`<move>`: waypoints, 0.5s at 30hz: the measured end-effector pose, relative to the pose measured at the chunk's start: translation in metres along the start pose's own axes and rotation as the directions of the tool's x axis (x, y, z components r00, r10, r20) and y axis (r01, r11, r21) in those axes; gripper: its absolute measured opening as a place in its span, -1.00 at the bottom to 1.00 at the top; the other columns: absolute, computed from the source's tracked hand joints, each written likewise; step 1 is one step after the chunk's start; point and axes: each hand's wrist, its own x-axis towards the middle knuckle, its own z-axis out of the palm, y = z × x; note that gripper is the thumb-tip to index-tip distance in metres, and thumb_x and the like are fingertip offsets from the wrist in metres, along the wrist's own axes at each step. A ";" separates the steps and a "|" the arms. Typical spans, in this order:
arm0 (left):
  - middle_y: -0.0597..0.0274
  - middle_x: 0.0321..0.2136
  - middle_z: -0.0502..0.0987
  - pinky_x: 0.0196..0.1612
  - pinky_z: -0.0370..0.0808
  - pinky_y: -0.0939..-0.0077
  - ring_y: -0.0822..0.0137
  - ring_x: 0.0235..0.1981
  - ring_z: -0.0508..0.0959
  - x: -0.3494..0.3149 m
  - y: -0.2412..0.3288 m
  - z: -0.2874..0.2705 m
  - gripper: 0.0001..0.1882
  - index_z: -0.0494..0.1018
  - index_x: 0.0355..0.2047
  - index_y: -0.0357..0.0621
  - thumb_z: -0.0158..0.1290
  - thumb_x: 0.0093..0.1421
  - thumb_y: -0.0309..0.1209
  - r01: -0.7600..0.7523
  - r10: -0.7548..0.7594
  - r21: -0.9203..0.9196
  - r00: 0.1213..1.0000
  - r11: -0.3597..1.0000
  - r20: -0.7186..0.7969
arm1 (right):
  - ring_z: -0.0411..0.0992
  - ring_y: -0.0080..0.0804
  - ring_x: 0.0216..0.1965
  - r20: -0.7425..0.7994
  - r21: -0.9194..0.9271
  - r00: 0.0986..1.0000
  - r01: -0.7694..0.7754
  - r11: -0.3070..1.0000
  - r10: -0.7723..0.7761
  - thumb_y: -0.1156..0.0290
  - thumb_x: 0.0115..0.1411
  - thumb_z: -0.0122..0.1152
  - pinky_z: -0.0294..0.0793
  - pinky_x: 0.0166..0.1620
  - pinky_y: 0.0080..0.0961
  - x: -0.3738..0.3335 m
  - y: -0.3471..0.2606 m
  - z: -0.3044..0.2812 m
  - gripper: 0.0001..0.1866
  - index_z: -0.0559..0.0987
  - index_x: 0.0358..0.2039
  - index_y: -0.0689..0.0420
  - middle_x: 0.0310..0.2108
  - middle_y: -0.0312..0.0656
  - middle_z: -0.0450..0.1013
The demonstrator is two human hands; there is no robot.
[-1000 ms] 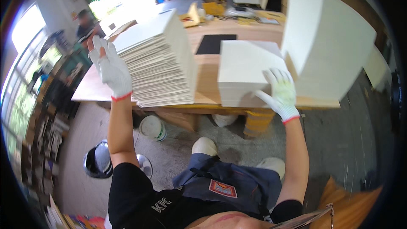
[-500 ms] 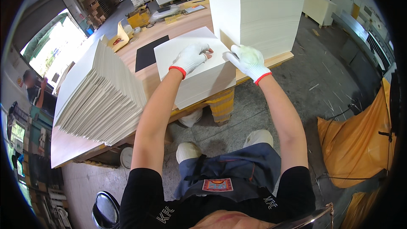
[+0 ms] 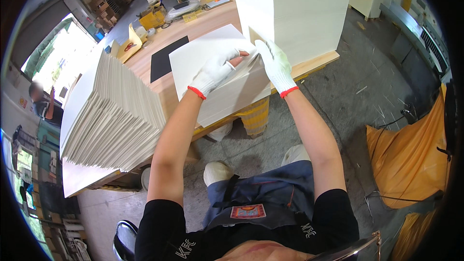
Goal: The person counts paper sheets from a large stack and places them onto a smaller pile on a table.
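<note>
A thick stack of white sheets [image 3: 212, 48] lies in front of me on the wooden table. My left hand [image 3: 217, 70], in a white glove with bare fingertips, rests on top of it near the right corner. Its thumb and forefinger are a little apart. At that corner my gloved right hand [image 3: 276, 65] stands against the sheet edges, its fingers stretched out. Between my hands the corner sheets [image 3: 252, 66] are bent up and slightly fanned. What lies under the right palm is hidden.
A tall white stack [image 3: 309, 19] rises behind my right hand. To the left stands a fanned stack of sheets [image 3: 111, 116]. A black sheet [image 3: 166, 58], red scissors [image 3: 129, 47] and a yellow box [image 3: 153, 18] lie beyond. An orange cover [image 3: 406, 164] hangs at right.
My right hand has turned upright against the stack's corner, and my left hand has slid slightly toward me. The corner sheets, flat before, are now bent up and parted.
</note>
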 end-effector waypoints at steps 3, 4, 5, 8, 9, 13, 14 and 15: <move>0.13 -0.02 0.62 0.08 0.50 0.43 0.33 -0.05 0.58 -0.002 0.022 -0.004 -0.63 0.54 0.07 -0.11 0.21 0.24 -0.45 0.202 -0.199 -0.056 0.979 0.978 0.049 | 0.43 -0.21 -0.48 -0.028 0.046 0.999 0.020 0.999 -0.019 -0.17 0.41 -0.08 0.36 -0.31 -0.26 -0.004 -0.002 0.002 -0.47 0.45 -0.37 0.08 -0.58 -0.15 0.42; 0.14 -0.03 0.63 0.06 0.52 0.44 0.35 -0.06 0.58 -0.003 0.027 -0.004 -0.60 0.53 0.08 -0.11 0.26 0.22 -0.42 0.301 -0.295 -0.082 0.952 0.950 0.075 | 0.43 -0.22 -0.49 -0.030 0.061 0.999 0.015 0.998 -0.013 -0.17 0.41 -0.08 0.36 -0.31 -0.27 -0.005 -0.003 0.002 -0.47 0.45 -0.38 0.08 -0.58 -0.15 0.42; 0.19 -0.03 0.62 -0.02 0.52 0.48 0.40 -0.13 0.56 -0.002 0.026 -0.004 -0.58 0.52 0.10 -0.11 0.26 0.22 -0.44 0.288 -0.281 -0.087 0.956 0.954 0.082 | 0.43 -0.22 -0.49 -0.030 0.065 0.999 0.013 0.998 -0.012 -0.17 0.41 -0.08 0.36 -0.32 -0.27 -0.004 -0.002 0.002 -0.47 0.45 -0.38 0.08 -0.58 -0.15 0.42; 0.28 -0.03 0.59 -0.16 0.52 0.55 0.50 -0.23 0.52 -0.001 0.016 -0.004 -0.55 0.49 0.14 -0.10 0.25 0.23 -0.48 0.223 -0.217 -0.091 0.973 0.970 0.077 | 0.42 -0.24 -0.49 -0.031 0.074 0.999 0.013 0.997 -0.011 -0.17 0.41 -0.06 0.36 -0.32 -0.28 -0.002 0.003 0.003 -0.47 0.45 -0.38 0.08 -0.58 -0.15 0.42; 0.28 -0.02 0.59 -0.14 0.52 0.54 0.49 -0.21 0.52 0.000 0.008 -0.003 -0.55 0.49 0.14 -0.10 0.25 0.23 -0.49 0.185 -0.180 -0.085 0.982 0.979 0.062 | 0.42 -0.25 -0.49 -0.033 0.076 0.999 0.015 0.997 -0.012 -0.16 0.41 -0.05 0.36 -0.32 -0.28 -0.002 0.003 0.003 -0.47 0.45 -0.38 0.08 -0.58 -0.16 0.42; 0.22 0.02 0.59 0.04 0.49 0.48 0.39 -0.07 0.55 0.002 0.002 -0.003 -0.54 0.48 0.16 -0.09 0.23 0.24 -0.47 0.113 -0.110 -0.038 0.992 0.993 0.054 | 0.40 -0.25 -0.49 -0.047 0.106 0.999 0.014 0.994 -0.009 -0.17 0.40 -0.03 0.36 -0.32 -0.29 -0.003 0.003 0.004 -0.47 0.45 -0.38 0.08 -0.58 -0.16 0.41; 0.20 0.03 0.58 0.09 0.46 0.46 0.36 -0.02 0.54 0.001 0.002 -0.003 -0.55 0.47 0.17 -0.09 0.20 0.27 -0.46 0.093 -0.091 -0.086 0.995 0.992 0.031 | 0.39 -0.25 -0.50 -0.043 0.092 0.999 0.023 0.995 -0.019 -0.17 0.40 -0.02 0.35 -0.32 -0.29 -0.003 0.003 0.004 -0.47 0.44 -0.40 0.09 -0.58 -0.16 0.40; 0.18 0.04 0.58 0.15 0.42 0.45 0.33 0.03 0.53 0.000 0.003 -0.001 -0.57 0.47 0.18 -0.09 0.16 0.29 -0.44 0.072 -0.072 -0.133 0.997 0.989 0.006 | 0.38 -0.25 -0.50 -0.038 0.079 0.999 0.032 0.996 -0.029 -0.17 0.40 -0.02 0.35 -0.32 -0.29 -0.003 0.003 0.003 -0.46 0.44 -0.41 0.09 -0.58 -0.16 0.39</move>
